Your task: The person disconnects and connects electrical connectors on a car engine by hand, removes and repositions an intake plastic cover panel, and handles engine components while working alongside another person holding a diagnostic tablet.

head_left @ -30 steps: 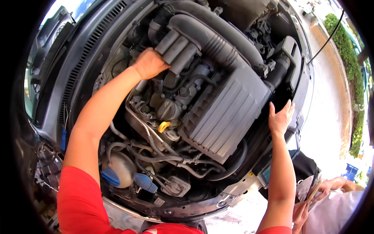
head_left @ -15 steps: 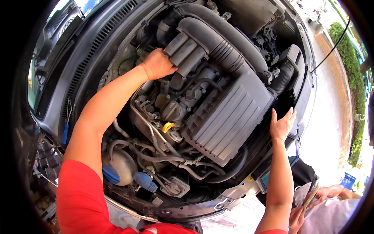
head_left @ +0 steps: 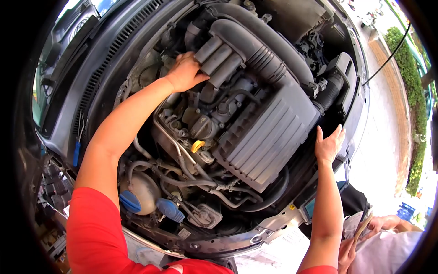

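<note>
The grey-black plastic engine cover sits over the engine, with a ribbed box at one end and three short tubes at the other. At the tube end, my left hand is closed around the edge, thumb on the near side and fingertips partly hidden behind. My right hand rests on the front edge of the engine bay, beside the box, fingers spread and holding nothing. Between the arms lie a round oil filler cap and the yellow dipstick handle.
A coolant tank with a blue cap and another blue cap are nearest my body. Hoses cross the bay. A blue-handled tool hangs at the left. Another person's hands hold something at lower right.
My left hand has shifted slightly, its fingers now further up and more visible behind the tubes. The engine cover looks almost unmoved. My right hand stays nearly in place.
</note>
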`<action>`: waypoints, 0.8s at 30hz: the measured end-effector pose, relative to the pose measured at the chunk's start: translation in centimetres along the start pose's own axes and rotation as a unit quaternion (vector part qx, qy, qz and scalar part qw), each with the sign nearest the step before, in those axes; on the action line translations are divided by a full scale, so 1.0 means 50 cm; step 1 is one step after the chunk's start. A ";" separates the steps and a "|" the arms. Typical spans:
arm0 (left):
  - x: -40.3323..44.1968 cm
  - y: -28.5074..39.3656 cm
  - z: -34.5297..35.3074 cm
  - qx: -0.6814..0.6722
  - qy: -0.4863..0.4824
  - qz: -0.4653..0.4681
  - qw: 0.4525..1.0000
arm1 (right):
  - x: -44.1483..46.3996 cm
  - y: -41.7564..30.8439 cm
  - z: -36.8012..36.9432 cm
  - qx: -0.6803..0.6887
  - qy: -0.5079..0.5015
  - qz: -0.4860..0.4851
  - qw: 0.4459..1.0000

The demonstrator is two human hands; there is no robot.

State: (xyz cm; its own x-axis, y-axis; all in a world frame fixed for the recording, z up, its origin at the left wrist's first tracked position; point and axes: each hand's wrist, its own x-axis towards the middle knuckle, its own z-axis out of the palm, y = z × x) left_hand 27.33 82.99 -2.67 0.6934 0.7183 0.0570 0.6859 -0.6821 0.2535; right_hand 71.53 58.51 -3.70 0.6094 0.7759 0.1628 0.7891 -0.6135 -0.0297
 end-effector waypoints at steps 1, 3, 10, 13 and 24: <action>-0.003 -0.001 0.008 0.011 0.000 -0.010 1.000 | -0.002 -0.003 0.000 0.000 -0.002 0.001 1.000; -0.007 -0.010 0.025 -0.035 0.013 -0.009 0.999 | 0.000 -0.004 0.001 -0.002 -0.005 0.000 1.000; 0.008 -0.027 0.035 -0.107 -0.068 -0.061 0.990 | -0.001 -0.006 -0.002 -0.014 -0.008 0.004 1.000; 0.023 -0.034 0.017 -0.060 -0.151 -0.011 0.987 | -0.002 -0.006 -0.002 -0.012 -0.008 0.001 1.000; 0.021 -0.054 0.042 -0.091 -0.160 0.048 0.982 | -0.002 -0.005 -0.002 -0.019 -0.006 -0.002 1.000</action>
State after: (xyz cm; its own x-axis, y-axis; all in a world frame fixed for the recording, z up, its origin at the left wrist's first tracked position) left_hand 26.69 85.31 -5.32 0.8070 0.5520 -0.2097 0.5830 -0.6886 0.4311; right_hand 71.28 58.57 -3.59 0.6070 0.7801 0.1518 0.7885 -0.6150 0.0076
